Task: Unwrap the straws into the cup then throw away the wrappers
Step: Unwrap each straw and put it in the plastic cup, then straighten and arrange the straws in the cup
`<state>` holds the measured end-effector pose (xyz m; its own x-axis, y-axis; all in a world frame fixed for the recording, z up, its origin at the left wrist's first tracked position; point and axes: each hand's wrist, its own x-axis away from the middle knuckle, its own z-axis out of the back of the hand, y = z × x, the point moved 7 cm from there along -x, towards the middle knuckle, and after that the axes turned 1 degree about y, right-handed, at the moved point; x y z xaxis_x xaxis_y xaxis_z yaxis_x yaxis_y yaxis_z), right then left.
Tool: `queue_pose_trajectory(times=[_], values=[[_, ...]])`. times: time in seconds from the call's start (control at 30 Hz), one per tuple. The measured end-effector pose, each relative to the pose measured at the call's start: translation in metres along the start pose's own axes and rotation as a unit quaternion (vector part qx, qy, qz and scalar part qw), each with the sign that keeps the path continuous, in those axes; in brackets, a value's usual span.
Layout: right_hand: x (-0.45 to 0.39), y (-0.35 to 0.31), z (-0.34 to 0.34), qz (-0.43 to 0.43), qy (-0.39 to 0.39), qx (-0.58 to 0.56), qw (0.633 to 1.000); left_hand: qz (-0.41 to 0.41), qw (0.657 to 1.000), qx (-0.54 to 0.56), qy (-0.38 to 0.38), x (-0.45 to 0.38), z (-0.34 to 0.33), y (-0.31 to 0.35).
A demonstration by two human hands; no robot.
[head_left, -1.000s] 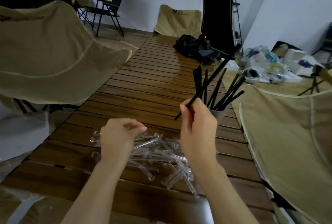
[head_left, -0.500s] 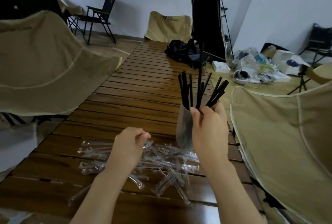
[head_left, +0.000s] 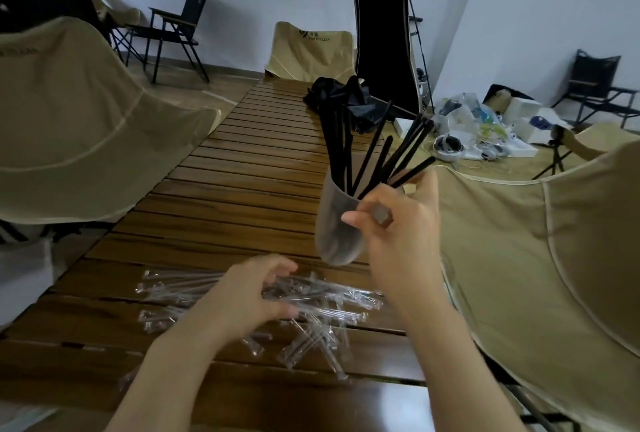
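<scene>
A translucent grey cup stands tilted near the right edge of the slatted wooden table, with several black straws fanning out of it. My right hand grips the cup at its right side just under the rim, thumb across the front. A pile of clear plastic wrappers lies on the table in front of the cup. My left hand rests on the left part of that pile with fingers and thumb loosely spread over the wrappers.
Beige folding chairs flank the table: one at the left, one at the right, another at the far end. A black bag lies on the far table end. Clutter covers the floor at the right.
My right hand put the straw into the cup and now grips the cup. My left hand came down from a raised pinch onto the wrapper pile with its fingers spread.
</scene>
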<state>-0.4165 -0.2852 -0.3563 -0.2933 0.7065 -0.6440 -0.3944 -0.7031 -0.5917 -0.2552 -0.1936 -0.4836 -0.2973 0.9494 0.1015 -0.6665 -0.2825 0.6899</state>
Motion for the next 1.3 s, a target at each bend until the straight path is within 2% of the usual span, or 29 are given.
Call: queue_pose_trajectory(times=[0.1,0.23,0.37,0.43,0.63,0.7,0.83,0.97,1.1,1.3], values=[[0.004,-0.012,0.01,-0.021,-0.071,-0.043,0.996,0.045,0.997,-0.011,-0.067,0.014,-0.013,-0.01],[0.037,-0.018,0.003,-0.043,-0.176,-0.092,0.979,0.077,0.996,0.02,-0.034,0.028,-0.001,-0.019],[0.064,-0.022,-0.011,-0.023,-0.261,-0.097,0.96,0.024,0.992,0.125,-0.013,0.055,0.008,0.004],[0.07,-0.026,-0.015,-0.027,-0.292,-0.111,0.95,-0.002,0.986,0.164,0.023,0.068,0.01,0.016],[0.072,-0.041,-0.016,0.032,-0.325,-0.095,0.94,-0.056,0.958,0.254,0.118,0.079,0.019,0.034],[0.068,-0.04,-0.012,0.019,-0.311,-0.113,0.943,-0.074,0.956,0.256,0.125,0.08,0.023,0.04],[0.056,-0.041,0.002,0.022,-0.235,-0.162,0.958,-0.101,0.951,0.245,0.162,0.078,0.033,0.047],[0.05,-0.039,0.007,0.02,-0.184,-0.164,0.969,-0.112,0.935,0.277,0.188,0.075,0.034,0.055],[0.051,-0.036,0.005,-0.025,-0.143,-0.228,0.963,-0.09,0.93,0.287,0.21,0.071,0.029,0.061],[0.052,-0.04,0.007,-0.036,-0.091,-0.227,0.969,-0.067,0.926,0.279,0.247,0.066,0.03,0.057]])
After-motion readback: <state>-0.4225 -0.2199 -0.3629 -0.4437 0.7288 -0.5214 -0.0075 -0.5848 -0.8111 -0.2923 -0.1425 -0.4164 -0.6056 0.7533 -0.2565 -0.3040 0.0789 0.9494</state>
